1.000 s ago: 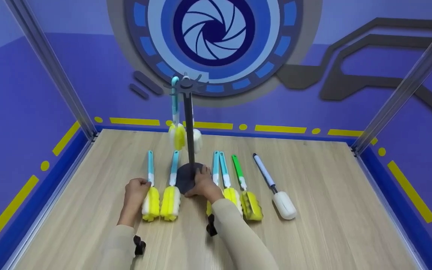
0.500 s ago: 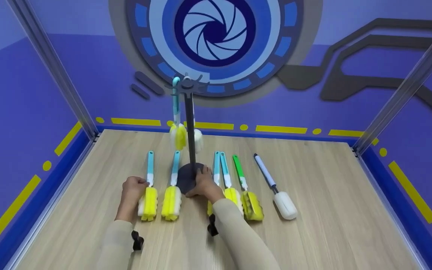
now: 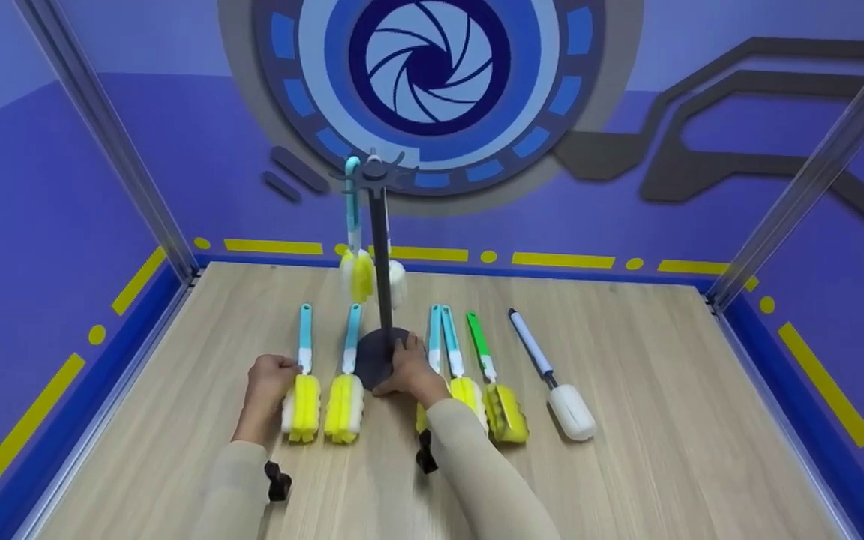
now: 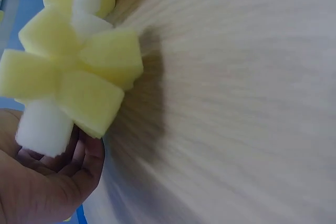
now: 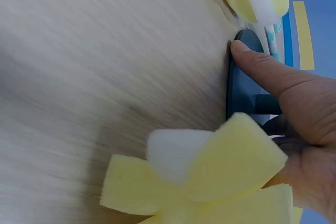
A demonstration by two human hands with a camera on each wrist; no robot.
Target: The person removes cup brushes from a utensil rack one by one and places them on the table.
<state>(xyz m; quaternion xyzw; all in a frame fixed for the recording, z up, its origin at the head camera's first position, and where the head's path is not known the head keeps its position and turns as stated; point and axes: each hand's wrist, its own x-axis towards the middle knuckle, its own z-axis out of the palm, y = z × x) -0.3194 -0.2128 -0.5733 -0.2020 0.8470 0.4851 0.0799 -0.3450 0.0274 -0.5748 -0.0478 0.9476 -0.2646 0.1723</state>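
My left hand (image 3: 267,390) pinches the neck of the leftmost blue-handled brush (image 3: 306,330), which lies on the table. In the left wrist view, its yellow-and-white sponge head (image 4: 89,93) partly hides the curled fingers of that hand (image 4: 58,177). My right hand (image 3: 413,371) grips the dark round base (image 3: 372,360) of the stand, fingers by the pole (image 3: 381,285). The right wrist view has the thumb (image 5: 262,69) lying along the base (image 5: 241,82). A second blue-handled brush (image 3: 342,409) lies just left of the base.
A blue-handled brush (image 3: 353,217) and a white-headed one (image 3: 397,285) hang from the stand's hooked top (image 3: 376,174). Right of the base lie two blue-handled brushes, a green-handled one (image 3: 505,412) and a white-headed one (image 3: 571,412). Walls and metal posts (image 3: 792,180) surround the table (image 3: 672,375).
The leftmost brush shifted slightly left with my left hand, then back right, and its head has turned to show more yellow. My right hand stays on the base.
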